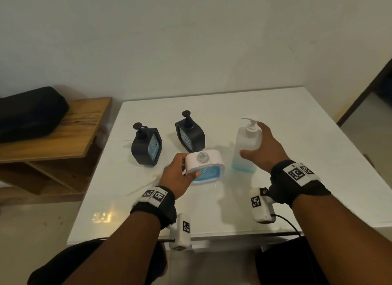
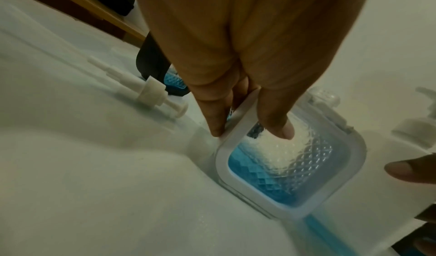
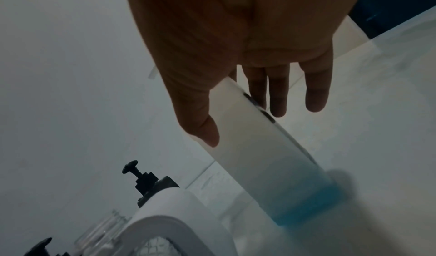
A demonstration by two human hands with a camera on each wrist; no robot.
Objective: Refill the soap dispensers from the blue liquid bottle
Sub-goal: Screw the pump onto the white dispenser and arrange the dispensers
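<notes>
A white soap dispenser (image 1: 204,166) with its neck uncapped is held upright near the middle of the white table (image 1: 297,119) by the left hand (image 1: 180,174). In the left wrist view the thumb is seen pressed on its patterned clear front and the fingers (image 2: 212,118) on its side, so the frame is pinched between them; blue liquid is seen filling the lower part of its window. Its removed white pump (image 2: 153,94) is seen lying on the table toward the left edge.

The blue liquid bottle (image 1: 247,147), a tall translucent one with a white pump top and only a shallow layer of blue at the bottom, is stood just to the right of the white dispenser. The right hand (image 1: 265,149) is spread around its upper part, thumb on the near face and fingers straight behind it; whether it is actually gripped cannot be told.

Two black soap dispensers are stood farther toward the far edge, pumps fitted: one (image 1: 146,147) toward the left edge, the other (image 1: 191,134) nearer the centre. A wooden shelf (image 1: 80,134) carrying a black case (image 1: 31,113) is seen beyond the left edge
</notes>
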